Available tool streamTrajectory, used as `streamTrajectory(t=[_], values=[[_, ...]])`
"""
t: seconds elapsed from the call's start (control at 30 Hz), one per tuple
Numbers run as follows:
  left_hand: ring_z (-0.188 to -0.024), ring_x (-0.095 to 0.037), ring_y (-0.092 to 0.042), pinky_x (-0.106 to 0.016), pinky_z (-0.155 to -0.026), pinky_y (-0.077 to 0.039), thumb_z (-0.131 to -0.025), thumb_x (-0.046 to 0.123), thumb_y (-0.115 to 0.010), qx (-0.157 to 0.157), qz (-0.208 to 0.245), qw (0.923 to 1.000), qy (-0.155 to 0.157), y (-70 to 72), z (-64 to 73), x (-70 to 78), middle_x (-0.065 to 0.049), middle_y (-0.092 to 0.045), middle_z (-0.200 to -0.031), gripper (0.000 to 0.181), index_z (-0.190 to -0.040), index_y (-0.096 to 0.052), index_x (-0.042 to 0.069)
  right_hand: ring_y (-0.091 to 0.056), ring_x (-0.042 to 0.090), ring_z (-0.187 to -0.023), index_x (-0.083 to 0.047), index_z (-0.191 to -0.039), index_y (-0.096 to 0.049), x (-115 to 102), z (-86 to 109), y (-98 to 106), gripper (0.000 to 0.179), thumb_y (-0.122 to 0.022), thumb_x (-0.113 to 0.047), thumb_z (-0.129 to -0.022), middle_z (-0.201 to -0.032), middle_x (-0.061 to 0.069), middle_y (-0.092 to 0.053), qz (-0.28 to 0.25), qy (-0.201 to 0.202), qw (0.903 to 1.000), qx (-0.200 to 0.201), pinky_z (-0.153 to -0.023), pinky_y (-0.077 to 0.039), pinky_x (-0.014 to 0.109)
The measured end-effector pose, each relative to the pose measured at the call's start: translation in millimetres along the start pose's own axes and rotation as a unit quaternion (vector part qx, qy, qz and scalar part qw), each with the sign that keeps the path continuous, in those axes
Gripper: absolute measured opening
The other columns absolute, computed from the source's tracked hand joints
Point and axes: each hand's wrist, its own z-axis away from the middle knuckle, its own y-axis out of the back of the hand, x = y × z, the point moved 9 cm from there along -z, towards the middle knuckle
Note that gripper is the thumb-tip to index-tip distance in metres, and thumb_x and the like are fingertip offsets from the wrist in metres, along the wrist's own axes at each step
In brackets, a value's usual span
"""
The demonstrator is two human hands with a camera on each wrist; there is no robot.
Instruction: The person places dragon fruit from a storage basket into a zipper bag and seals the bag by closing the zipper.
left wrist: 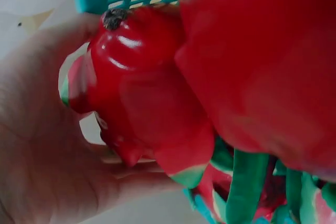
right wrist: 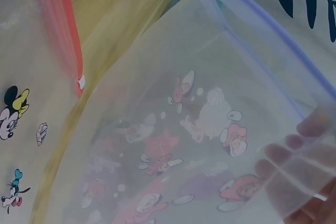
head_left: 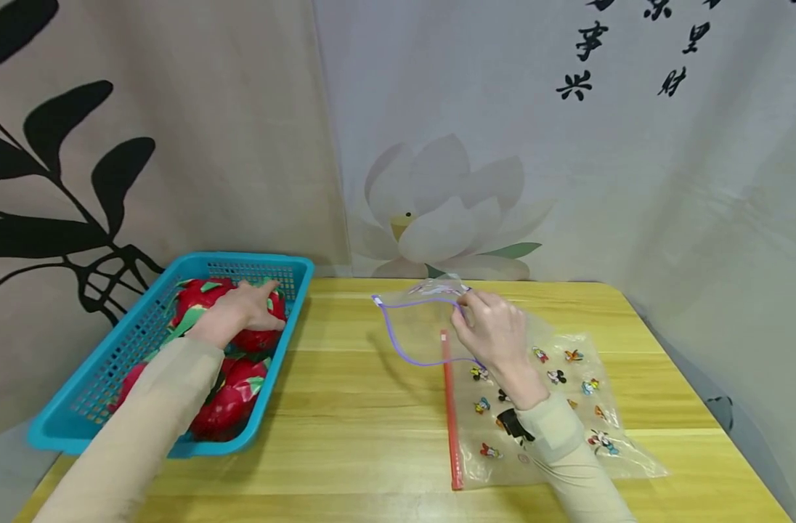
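Observation:
Inside the blue basket point(head_left: 282, 385), my left hand point(head_left: 241, 316) reaches over red dragon fruits with green-tipped scales. Its thumb and fingers curl round one dragon fruit point(left wrist: 147, 87), whose dark stem end shows in the left wrist view. A larger-looking dragon fruit point(left wrist: 262, 61) lies right beside it. On the right, my right hand point(head_left: 492, 338) pinches the edge of a clear zip bag point(right wrist: 157, 129) with a purple zip strip. The bag's mouth gapes toward the basket, and pink cartoon prints show on it. Part of the right hand is seen through the plastic.
A second zip bag point(head_left: 529, 436), with a red zip strip and cartoon prints, lies flat under the right forearm. More dragon fruits point(head_left: 231, 407) sit at the basket's near end. The wooden table point(head_left: 352, 436) meets a printed curtain point(head_left: 450, 87) behind.

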Motion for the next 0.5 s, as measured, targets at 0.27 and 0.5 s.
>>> streamTrajectory(t=[0.27, 0.5], values=[[-0.125, -0.059, -0.032, -0.065, -0.096, -0.04, -0.077, 0.038, -0.07, 0.025, 0.024, 0.9992, -0.019, 5.8, 0.1, 2.8, -0.044, -0.029, -0.137, 0.092, -0.146, -0.024, -0.002, -0.057, 0.018, -0.046, -0.006, -0.074, -0.071, -1.1, -0.2, 1.6, 0.006, -0.066, -0.01, -0.072, -0.066, 0.007, -0.07, 0.006, 0.0, 1.0, 0.006, -0.036, -0.03, 0.021], [-0.114, -0.05, -0.046, -0.056, -0.083, -0.05, -0.075, 0.038, -0.073, 0.07, 0.037, 0.9959, -0.044, 12.6, 3.3, 2.4, -0.032, -0.054, -0.118, 0.086, -0.141, -0.035, -0.003, -0.057, 0.017, -0.047, -0.006, -0.074, -0.071, -0.8, 0.5, -0.6, 0.004, -0.068, -0.01, -0.072, -0.067, 0.006, -0.07, 0.01, -0.003, 0.9999, -0.002, -0.037, -0.034, 0.022]])
